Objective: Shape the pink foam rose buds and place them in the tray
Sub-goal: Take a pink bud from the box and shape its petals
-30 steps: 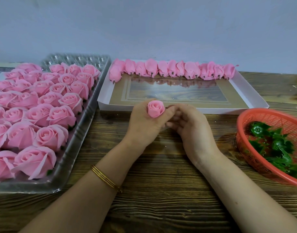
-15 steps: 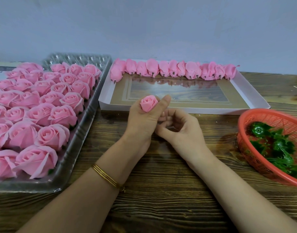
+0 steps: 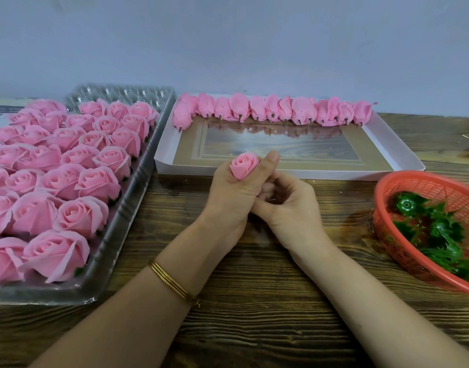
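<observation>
Soft, even light, faint shadows. The white tray [image 3: 334, 174] gleams inside. The red basket [image 3: 437, 191] looks blurry at the edge.

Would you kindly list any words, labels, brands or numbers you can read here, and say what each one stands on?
No text can be read.
Dark strip on the flat surface at the far left, behind the clear plastic tray: possibly print, too small and blurred to read.
Rose bud in the left hand, white tray, red basket: no lettering seen.
</observation>
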Demonstrator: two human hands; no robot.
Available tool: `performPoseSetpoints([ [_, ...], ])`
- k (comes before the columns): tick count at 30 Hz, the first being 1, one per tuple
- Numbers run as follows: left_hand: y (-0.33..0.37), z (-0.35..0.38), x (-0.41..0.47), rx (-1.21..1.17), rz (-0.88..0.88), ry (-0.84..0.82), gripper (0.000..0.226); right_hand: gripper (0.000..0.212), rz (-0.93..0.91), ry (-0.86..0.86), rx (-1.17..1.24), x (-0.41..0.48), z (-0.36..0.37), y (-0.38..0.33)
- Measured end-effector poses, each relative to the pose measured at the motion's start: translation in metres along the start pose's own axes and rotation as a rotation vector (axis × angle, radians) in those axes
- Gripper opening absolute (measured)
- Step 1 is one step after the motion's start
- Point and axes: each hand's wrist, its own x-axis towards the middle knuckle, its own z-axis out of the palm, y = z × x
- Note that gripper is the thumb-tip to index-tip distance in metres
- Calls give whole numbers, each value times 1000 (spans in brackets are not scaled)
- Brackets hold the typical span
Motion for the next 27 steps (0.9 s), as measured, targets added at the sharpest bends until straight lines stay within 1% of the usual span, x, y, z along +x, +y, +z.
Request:
performPoseSetpoints([
  [3,1,1,-1,-24,-19,5,18,33,-3,13,15,1,0,-1],
  [6,2,-1,-1,-29,-30,-13,11,32,-20,15,9,1,1,-2],
  [9,2,-4,1,-23,-49,-42,11,30,-40,-2,10,-1,0,-4],
  [13,2,-7,4,-20,-77,-102,18,23,9,-56,53,0,-4,-5],
  [16,5,-11,5,1,-86,-170,27,21,60,-121,117,1,-7,-6],
  [18,6,-12,5,21,-94,-198,29,19,72,-145,123,1,-8,-6],
  [21,6,-13,5,39,-96,-182,28,16,77,-154,113,1,-9,-6],
  [23,5,-12,4,47,-93,-146,24,14,65,-132,86,1,-8,-5],
  [25,5,-11,4,32,-92,-102,18,17,25,-82,24,0,-6,-4],
  [27,5,-11,5,5,-99,-68,17,23,-17,-36,-41,0,-5,-3],
])
